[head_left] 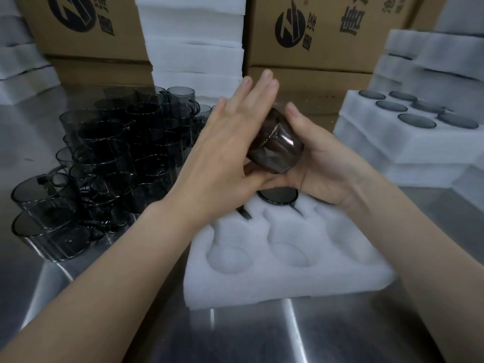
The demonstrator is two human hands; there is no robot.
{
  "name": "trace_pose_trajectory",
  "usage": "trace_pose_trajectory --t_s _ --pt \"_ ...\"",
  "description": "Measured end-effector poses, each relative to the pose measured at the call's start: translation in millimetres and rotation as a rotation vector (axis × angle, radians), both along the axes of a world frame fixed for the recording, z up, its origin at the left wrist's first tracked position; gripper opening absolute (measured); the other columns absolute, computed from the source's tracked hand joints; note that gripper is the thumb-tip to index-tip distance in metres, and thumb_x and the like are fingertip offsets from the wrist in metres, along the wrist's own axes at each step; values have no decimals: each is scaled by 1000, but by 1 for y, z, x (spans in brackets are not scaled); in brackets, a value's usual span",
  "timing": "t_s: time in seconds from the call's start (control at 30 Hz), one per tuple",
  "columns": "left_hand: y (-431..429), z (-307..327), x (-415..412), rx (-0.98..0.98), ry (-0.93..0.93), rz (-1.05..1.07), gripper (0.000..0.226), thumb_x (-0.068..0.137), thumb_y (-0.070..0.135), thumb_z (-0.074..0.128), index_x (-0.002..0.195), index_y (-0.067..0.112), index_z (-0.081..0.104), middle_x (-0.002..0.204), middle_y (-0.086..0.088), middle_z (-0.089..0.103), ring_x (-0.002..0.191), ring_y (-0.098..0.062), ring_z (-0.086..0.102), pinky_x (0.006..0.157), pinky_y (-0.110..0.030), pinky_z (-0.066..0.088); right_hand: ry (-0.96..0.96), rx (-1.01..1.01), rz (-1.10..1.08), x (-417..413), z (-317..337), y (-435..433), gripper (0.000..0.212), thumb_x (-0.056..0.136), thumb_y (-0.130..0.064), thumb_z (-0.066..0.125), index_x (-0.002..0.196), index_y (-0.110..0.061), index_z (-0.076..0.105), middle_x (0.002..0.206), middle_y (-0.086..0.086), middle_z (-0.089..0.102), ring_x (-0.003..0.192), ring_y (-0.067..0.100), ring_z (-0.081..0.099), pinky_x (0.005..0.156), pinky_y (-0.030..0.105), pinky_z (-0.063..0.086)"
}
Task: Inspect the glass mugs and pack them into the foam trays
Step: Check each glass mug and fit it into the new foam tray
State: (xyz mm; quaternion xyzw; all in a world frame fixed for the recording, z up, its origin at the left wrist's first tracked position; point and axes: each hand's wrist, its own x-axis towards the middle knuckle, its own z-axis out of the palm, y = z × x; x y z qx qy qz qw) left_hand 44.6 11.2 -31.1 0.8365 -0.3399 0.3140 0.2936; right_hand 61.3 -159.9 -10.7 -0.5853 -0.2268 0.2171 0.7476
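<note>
Dark glass mug [275, 142] held above the foam tray [288, 258] mid-desk [235, 336], right hand [322, 166] curled around it, left hand [222, 153] flat, straight fingers against its side, loose mugs [104, 166] piled toward the left edge

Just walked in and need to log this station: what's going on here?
A person holds one dark glass mug over a foam tray, the right hand cupping it and the left hand laid flat against it, apparently inspecting it. One packed mug sits in the tray's far row; the near pockets are empty. Loose mugs are piled on the left, filled trays stacked on the right.
</note>
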Motion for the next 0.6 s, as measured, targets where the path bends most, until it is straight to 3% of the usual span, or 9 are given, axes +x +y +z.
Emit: trace_pose_trajectory --t_s 0.1,0.2,0.3,0.47,0.6 --pt "2 -2 -1 -58 126 30 110 71 45 79 154 12 15 161 -3 20 150 -14 12 122 -35 15 -72 80 -102 0 -2 0 48 87 -25 62 131 -7 52 121 18 63 104 36 65 70 44 58" --pt "0 -4 -4 -135 164 41 98 72 59 67 151 14 30 152 -1 40 141 -12 35 115 -36 33 -126 137 -222 1 -3 -1 39 80 -11 66 115 -14 49 107 13 64 89 30 68 68 48 59" --pt "0 -7 -2 -194 116 22 84 78 49 68 146 9 39 145 -6 49 135 -13 45 112 -30 36 -166 136 -259 2 -3 0 38 77 -9 69 108 -17 49 99 10 67 83 25 69 64 45 58" --pt "1 -10 0 -212 75 -12 81 77 31 76 145 8 39 143 -9 51 132 -9 44 111 -15 31 -171 142 -285 3 -1 -1 34 73 -16 74 100 -17 52 89 9 69 79 28 67 64 51 57" --pt "2 -11 0 -174 42 -44 83 74 27 80 144 7 41 145 -10 49 131 -7 44 109 -11 30 -184 154 -313 2 0 -3 24 76 -15 69 92 -16 52 80 4 73 68 21 69 52 38 56"
